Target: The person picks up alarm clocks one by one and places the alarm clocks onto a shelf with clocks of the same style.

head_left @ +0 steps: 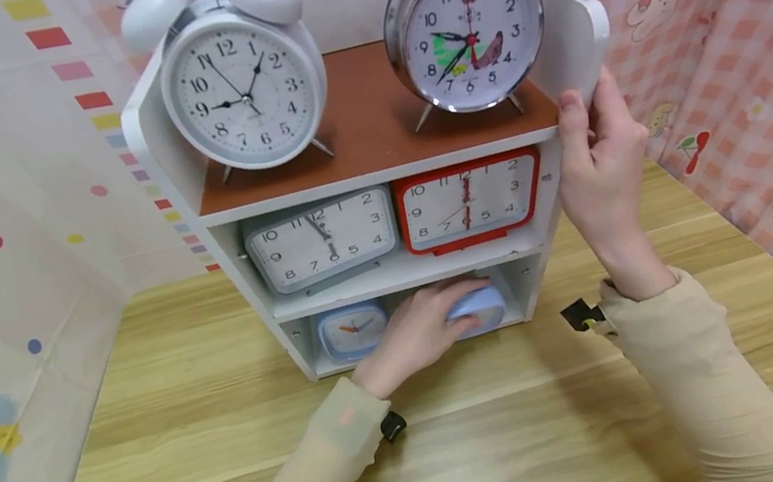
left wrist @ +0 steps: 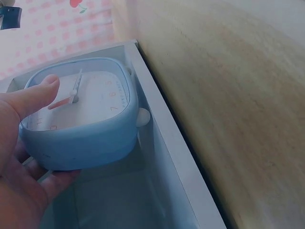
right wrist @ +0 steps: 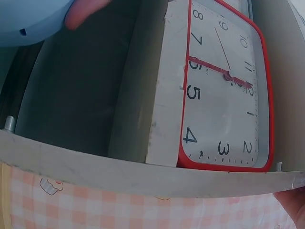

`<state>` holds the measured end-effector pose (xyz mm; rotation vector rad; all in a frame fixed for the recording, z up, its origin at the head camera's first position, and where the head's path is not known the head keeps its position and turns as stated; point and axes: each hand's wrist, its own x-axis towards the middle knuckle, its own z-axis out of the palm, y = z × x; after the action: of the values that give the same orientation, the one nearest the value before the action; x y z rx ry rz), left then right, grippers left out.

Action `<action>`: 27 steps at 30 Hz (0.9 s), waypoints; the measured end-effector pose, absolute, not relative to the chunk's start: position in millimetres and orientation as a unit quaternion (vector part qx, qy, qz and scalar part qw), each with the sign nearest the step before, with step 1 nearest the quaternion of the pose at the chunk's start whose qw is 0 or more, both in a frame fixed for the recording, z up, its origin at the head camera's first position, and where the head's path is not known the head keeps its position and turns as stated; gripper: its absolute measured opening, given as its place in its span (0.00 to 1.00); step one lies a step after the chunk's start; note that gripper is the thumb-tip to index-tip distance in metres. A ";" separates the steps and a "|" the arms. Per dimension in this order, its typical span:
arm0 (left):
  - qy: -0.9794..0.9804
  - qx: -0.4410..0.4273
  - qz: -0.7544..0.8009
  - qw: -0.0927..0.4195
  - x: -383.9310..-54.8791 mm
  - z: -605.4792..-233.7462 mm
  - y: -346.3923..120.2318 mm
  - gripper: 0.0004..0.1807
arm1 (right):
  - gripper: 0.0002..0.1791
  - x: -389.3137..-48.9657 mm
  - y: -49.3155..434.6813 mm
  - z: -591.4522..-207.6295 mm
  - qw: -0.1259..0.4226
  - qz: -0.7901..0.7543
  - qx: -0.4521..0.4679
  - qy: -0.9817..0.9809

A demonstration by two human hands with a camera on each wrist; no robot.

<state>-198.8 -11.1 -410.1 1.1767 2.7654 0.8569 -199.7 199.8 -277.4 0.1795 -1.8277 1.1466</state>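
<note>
In the head view my left hand (head_left: pixel 424 321) reaches into the bottom compartment and holds a small blue alarm clock (head_left: pixel 479 309) by its top and bottom. The left wrist view shows the thumb on the face of this rounded-square blue clock (left wrist: pixel 90 138), with fingers under its far side. A second blue alarm clock (head_left: pixel 353 331) stands to the left in the same compartment. My right hand (head_left: pixel 605 164) grips the right side panel of a white shelf unit (head_left: pixel 392 278), thumb on the front edge and fingers on the outer side.
On the brown top board (head_left: pixel 366 109) stand a white twin-bell clock (head_left: pixel 245 95) and a silver twin-bell clock (head_left: pixel 472 38). The middle compartment holds a grey rectangular clock (head_left: pixel 322 243) and a red-framed clock (head_left: pixel 471 202). The unit stands on a wooden table (head_left: pixel 494 443) against patterned cloth.
</note>
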 end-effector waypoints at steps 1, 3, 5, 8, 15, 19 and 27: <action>0.885 0.376 0.275 0.012 -199.4 -410.0 -10.6 0.28 | 0.20 -199.7 199.9 -277.6 0.469 0.467 0.073 -0.746; 0.886 0.372 0.276 0.020 -200.8 -410.0 -9.6 0.28 | 0.20 -199.9 199.8 -277.8 0.468 0.468 0.072 -0.746; 0.887 0.367 0.280 0.033 -202.3 -409.9 -8.5 0.28 | 0.20 -199.7 199.9 -278.0 0.467 0.467 0.072 -0.748; 0.888 0.362 0.282 0.043 -204.5 -409.6 -6.7 0.29 | 0.20 -199.7 200.2 -277.9 0.469 0.466 0.073 -0.747; 0.889 0.374 0.262 0.038 -207.2 -407.9 -4.6 0.29 | 0.20 -199.3 201.2 -277.0 0.466 0.464 0.071 -0.750; 0.894 0.385 0.226 0.028 -206.3 -406.6 -4.5 0.29 | 0.21 -199.5 200.6 -276.8 0.463 0.469 0.068 -0.749; 0.890 0.423 0.115 -0.127 -202.5 -412.7 -2.3 0.25 | 0.21 -199.1 199.8 -277.5 0.465 0.470 0.064 -0.747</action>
<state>-202.5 -2.3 -412.7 1.4487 3.0458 0.3953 -199.1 199.8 -277.5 0.1582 -1.8355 1.1534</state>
